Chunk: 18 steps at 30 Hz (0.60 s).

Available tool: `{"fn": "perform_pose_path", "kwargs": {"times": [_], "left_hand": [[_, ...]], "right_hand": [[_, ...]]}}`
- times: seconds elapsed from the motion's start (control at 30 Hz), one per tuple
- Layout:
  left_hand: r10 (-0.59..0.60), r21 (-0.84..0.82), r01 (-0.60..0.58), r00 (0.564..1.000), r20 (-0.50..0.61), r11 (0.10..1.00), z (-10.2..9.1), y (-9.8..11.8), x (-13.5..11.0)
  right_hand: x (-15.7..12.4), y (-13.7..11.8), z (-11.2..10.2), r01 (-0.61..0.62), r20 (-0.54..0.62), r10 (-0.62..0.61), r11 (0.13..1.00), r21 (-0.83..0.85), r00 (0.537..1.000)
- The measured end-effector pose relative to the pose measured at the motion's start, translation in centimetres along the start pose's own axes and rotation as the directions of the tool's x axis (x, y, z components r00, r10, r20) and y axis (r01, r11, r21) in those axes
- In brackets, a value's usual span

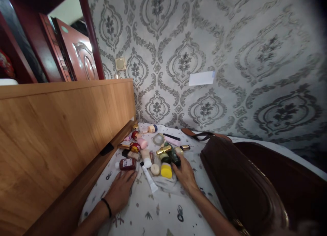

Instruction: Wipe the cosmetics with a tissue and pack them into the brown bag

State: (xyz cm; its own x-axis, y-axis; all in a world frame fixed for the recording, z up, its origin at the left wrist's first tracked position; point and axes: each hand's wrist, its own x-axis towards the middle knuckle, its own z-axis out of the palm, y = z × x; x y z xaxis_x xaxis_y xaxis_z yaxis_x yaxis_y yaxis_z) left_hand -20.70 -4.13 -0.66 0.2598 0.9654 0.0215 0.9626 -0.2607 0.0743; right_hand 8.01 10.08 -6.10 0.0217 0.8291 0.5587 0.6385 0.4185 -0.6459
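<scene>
My left hand (121,190) lies flat on the patterned white sheet (158,212), fingers stretched toward a small dark red bottle (127,163) just beyond its fingertips. My right hand (184,174) has its fingers closed around a dark green bottle (174,156) with a gold cap. A yellow-capped jar (166,170) sits right beside that hand. A white tube (149,177) lies between the two hands. Several more small cosmetics are scattered past them.
A wooden headboard or panel (58,134) runs along the left. A brown leather bag (237,181) with a strap lies at the right of my right arm. Patterned grey wallpaper (230,59) stands behind, with a dark red door (76,52) at upper left.
</scene>
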Motion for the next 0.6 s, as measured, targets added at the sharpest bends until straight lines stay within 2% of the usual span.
{"fn": "perform_pose_path", "kwargs": {"times": [0.17,0.37,0.6], "left_hand": [[0.055,0.003,-0.055,0.998,-0.003,0.999,0.2,-1.1,-1.3],[0.042,0.025,-0.042,0.999,0.013,0.999,-0.2,-2.7,-3.7],[-0.014,0.007,0.016,0.973,-0.23,1.0,0.5,-1.6,-4.4]], "right_hand": [[0.1,-0.4,-0.4,-0.032,0.034,0.032,0.999,-0.002,0.999],[0.1,-1.1,-0.6,-0.026,0.03,0.026,1.0,-0.003,0.999],[-0.1,-1.4,-0.8,-0.03,0.045,0.03,1.0,-0.009,0.999]]}}
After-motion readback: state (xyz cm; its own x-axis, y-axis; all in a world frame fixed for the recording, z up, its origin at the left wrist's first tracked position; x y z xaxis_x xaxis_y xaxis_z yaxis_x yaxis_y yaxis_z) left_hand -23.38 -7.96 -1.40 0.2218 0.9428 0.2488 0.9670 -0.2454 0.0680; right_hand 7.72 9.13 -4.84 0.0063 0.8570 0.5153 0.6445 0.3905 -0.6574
